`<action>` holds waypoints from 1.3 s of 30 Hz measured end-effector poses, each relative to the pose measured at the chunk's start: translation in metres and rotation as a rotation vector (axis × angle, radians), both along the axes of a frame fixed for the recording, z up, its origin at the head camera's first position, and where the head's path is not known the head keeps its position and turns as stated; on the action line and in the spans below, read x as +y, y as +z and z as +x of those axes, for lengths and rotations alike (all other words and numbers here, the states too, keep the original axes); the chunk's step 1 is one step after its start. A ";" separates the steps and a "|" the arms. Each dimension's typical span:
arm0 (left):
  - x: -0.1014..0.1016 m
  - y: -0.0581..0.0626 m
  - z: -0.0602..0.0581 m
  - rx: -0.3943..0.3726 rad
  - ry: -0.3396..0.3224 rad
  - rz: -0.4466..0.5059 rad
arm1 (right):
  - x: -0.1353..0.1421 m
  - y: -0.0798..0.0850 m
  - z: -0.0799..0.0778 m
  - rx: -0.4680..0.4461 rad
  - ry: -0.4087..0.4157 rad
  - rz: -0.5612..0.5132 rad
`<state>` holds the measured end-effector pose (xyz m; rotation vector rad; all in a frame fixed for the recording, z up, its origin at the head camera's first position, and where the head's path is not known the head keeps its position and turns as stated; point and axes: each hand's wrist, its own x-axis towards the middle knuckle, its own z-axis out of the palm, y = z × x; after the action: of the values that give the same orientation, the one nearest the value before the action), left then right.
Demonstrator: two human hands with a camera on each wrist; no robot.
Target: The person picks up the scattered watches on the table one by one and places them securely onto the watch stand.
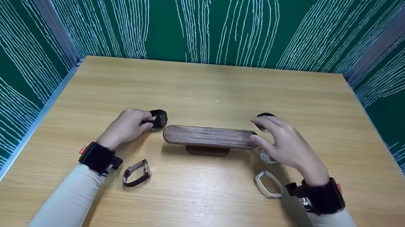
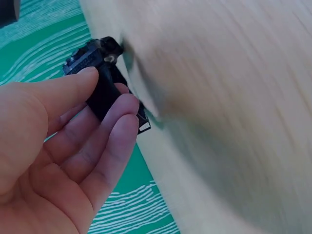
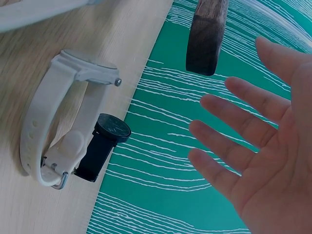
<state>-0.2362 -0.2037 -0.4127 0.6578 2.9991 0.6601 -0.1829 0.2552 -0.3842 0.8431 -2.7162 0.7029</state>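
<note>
At the left end of a dark wooden bar stand (image 1: 209,137), my left hand (image 1: 127,124) pinches a black wristwatch (image 1: 161,119) by its strap. The left wrist view shows the black strap (image 2: 101,95) between thumb and fingertips, close above the table. My right hand (image 1: 287,144) hovers around the stand's other end, thumb overlapping it in the head view. In the right wrist view that hand (image 3: 263,131) has its fingers spread with nothing in them, apart from the bar's end (image 3: 204,46). Behind it a second black watch (image 1: 266,114) is partly hidden.
A white watch (image 1: 265,157) stands partly under my right hand, and a pale-strapped one (image 1: 268,185) lies nearer me. A dark-strapped watch (image 1: 137,173) lies at the front left. Green walls (image 1: 230,26) with white lines enclose the wooden table (image 1: 195,212).
</note>
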 end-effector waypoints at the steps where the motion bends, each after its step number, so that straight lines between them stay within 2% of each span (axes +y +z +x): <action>1: 0.000 0.001 0.001 0.002 0.006 0.004 | 0.000 0.000 0.000 0.001 0.001 -0.002; 9: 0.000 0.009 0.006 0.015 0.087 0.067 | -0.001 0.003 -0.001 0.014 0.013 -0.004; 16: 0.010 0.034 0.012 0.075 0.109 0.098 | -0.003 0.010 0.001 -0.001 0.008 -0.002; 20: 0.021 0.049 0.021 0.103 0.100 0.120 | -0.007 0.016 0.004 -0.013 0.007 -0.010; 29: 0.051 0.074 0.044 0.211 0.003 0.173 | -0.020 0.028 0.007 0.044 0.074 -0.047; 39: 0.084 0.084 0.068 0.339 -0.165 0.216 | -0.040 0.032 0.011 0.209 0.130 -0.069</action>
<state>-0.1684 -0.1195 -0.3287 1.1196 3.1451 0.9598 -0.1720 0.2149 -0.3524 1.0224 -2.4569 0.6878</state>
